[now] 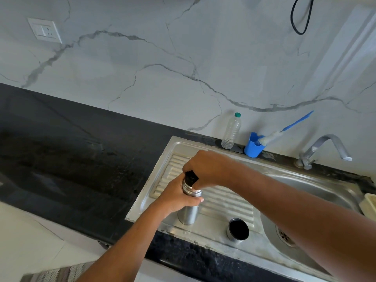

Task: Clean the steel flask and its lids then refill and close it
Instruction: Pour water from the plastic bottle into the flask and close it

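steel flask (pixel 188 210) in left hand (pixel 175 200), right hand (pixel 205 169) atop

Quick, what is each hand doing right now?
Left hand: grips the steel flask by its body.
Right hand: curled round the black lid on the flask's top.

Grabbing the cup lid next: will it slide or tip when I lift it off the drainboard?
The cup lid stands mouth-up, short and wide, so probably won't tip. Hollow, so likely light. Smooth steel on the drainboard looks slick; a nudge could skid it toward the basin.
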Tool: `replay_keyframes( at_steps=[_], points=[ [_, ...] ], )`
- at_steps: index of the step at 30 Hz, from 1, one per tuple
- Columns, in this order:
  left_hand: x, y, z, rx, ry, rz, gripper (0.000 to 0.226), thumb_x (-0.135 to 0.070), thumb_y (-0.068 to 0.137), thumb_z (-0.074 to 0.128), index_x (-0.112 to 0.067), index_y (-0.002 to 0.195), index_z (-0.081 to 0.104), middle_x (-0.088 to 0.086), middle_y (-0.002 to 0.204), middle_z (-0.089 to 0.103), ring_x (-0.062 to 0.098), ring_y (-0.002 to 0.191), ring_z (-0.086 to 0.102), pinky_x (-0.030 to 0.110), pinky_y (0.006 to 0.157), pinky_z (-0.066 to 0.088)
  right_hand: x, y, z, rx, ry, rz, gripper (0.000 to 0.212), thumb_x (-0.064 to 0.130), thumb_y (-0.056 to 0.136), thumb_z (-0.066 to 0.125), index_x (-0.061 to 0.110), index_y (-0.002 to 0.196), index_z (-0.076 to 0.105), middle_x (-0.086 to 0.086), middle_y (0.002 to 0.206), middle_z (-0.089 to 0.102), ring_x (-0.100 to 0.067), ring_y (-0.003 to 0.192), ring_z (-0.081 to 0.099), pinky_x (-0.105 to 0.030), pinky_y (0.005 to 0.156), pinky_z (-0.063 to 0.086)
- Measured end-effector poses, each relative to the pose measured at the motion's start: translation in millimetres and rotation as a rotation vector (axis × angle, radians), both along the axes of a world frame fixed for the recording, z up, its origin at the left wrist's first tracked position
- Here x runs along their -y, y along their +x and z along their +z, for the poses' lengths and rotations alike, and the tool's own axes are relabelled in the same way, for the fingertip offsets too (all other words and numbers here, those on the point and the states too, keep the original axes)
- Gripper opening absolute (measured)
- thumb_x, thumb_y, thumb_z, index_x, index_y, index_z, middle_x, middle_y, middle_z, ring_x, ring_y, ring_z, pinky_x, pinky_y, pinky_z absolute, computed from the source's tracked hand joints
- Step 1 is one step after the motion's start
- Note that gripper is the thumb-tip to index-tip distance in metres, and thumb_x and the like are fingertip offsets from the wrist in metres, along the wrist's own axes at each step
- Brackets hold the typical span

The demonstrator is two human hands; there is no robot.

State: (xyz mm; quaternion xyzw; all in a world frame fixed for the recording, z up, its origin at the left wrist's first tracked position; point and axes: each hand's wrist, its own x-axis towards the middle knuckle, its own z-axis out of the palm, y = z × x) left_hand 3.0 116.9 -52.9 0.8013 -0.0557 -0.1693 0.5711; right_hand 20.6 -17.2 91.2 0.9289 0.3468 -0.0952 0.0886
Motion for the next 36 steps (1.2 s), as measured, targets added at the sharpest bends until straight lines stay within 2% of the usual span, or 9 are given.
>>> replay_keyframes(
  at_steps=[4, 8, 14, 18, 24, 27, 30, 32, 36],
  points=[
    [1.6, 1.1, 0.1, -0.003, -0.009, -0.005, 0.059, -0.018, 0.071, 0.093, -0.035, 0.118, 0.062, -0.014, 0.104, 0.076, 0.003, 0.094, 0.072, 0.03, 0.087, 0.055, 2.1, 5.3, 8.9, 0.025, -0.003, 0.06, 0.011, 0.024, 0.088, 0.072, 0.028, 0.093, 0.063, 0.012, 0.07, 0.052, -0.006, 0.068, 0.046, -0.019, 0.053, 0.03],
    [2.8, 2.0, 1.8, -0.008, -0.021, -0.006, 0.058, -0.017, 0.071, 0.093, -0.034, 0.118, 0.063, -0.014, 0.103, 0.076, 0.003, 0.094, 0.072, 0.028, 0.084, 0.054, 1.6, 6.9, 7.5, 0.028, 0.001, 0.057, 0.024, 0.026, 0.086, 0.075, 0.027, 0.109, 0.068, 0.01, 0.08, 0.057, -0.012, 0.077, 0.052, -0.021, 0.056, 0.034],
    [3.4, -0.3, 3.1, -0.003, -0.026, 0.003, 0.06, -0.019, 0.071, 0.093, -0.036, 0.119, 0.061, -0.017, 0.104, 0.076, 0.0, 0.094, 0.071, 0.026, 0.083, 0.053, -0.7, 6.5, -2.8, 0.042, -0.037, 0.001, 0.019, 0.034, 0.082, 0.074, 0.023, 0.094, 0.064, 0.007, 0.074, 0.057, -0.01, 0.067, 0.053, -0.022, 0.051, 0.033],
    [4.0, -2.0, 5.0, 0.005, -0.041, 0.006, 0.06, -0.017, 0.072, 0.093, -0.038, 0.118, 0.06, -0.019, 0.104, 0.075, -0.001, 0.094, 0.07, 0.022, 0.08, 0.052, -3.2, 9.0, -5.6, 0.081, -0.059, 0.0, 0.03, 0.045, 0.084, 0.071, 0.021, 0.099, 0.064, 0.007, 0.074, 0.055, -0.011, 0.068, 0.052, -0.023, 0.049, 0.03],
    [5.8, -5.8, 5.4, 0.039, -0.053, 0.035, 0.061, -0.012, 0.072, 0.092, -0.041, 0.115, 0.06, -0.02, 0.1, 0.074, -0.003, 0.092, 0.07, 0.01, 0.07, 0.051, -4.1, 5.5, -11.3, 0.004, 0.021, -0.226, 0.039, 0.05, 0.091, 0.057, 0.014, 0.1, 0.067, 0.003, 0.072, 0.06, -0.019, 0.077, 0.061, -0.026, 0.049, 0.034],
    [7.6, -5.4, 4.7, 0.032, -0.066, 0.05, 0.06, -0.009, 0.072, 0.092, -0.04, 0.111, 0.059, -0.021, 0.095, 0.074, -0.005, 0.089, 0.069, 0.01, 0.068, 0.05, -7.9, 5.2, -17.2, -0.039, 0.004, -0.36, 0.044, 0.053, 0.097, 0.045, 0.014, 0.101, 0.067, 0.001, 0.083, 0.061, -0.021, 0.083, 0.061, -0.028, 0.059, 0.042],
    [7.0, -4.5, 3.5, 0.025, -0.064, 0.037, 0.06, -0.01, 0.072, 0.092, -0.04, 0.114, 0.061, -0.02, 0.099, 0.074, -0.003, 0.091, 0.07, 0.015, 0.074, 0.053, -8.2, 8.8, -18.9, -0.092, -0.018, -0.4, 0.053, 0.06, 0.097, 0.04, 0.013, 0.093, 0.064, 0.001, 0.076, 0.061, -0.019, 0.081, 0.062, -0.03, 0.062, 0.043],
    [5.8, -3.7, 3.5, 0.013, -0.075, 0.02, 0.061, -0.012, 0.073, 0.092, -0.04, 0.118, 0.061, -0.019, 0.103, 0.074, -0.001, 0.095, 0.07, 0.018, 0.077, 0.055, -0.9, 8.9, -17.4, -0.1, -0.016, -0.324, 0.061, 0.07, 0.093, 0.041, 0.014, 0.102, 0.065, 0.0, 0.079, 0.063, -0.017, 0.078, 0.061, -0.03, 0.06, 0.043],
    [2.7, -2.9, 1.7, 0.009, -0.064, -0.025, 0.056, -0.015, 0.077, 0.088, -0.037, 0.119, 0.059, -0.017, 0.106, 0.074, -0.002, 0.098, 0.069, 0.019, 0.081, 0.051, 15.3, 6.5, -24.6, 0.075, -0.07, 0.068, 0.06, 0.072, 0.09, 0.048, 0.022, 0.124, 0.048, 0.001, 0.094, 0.055, -0.022, 0.077, 0.058, -0.033, 0.061, 0.04]
  ],
)
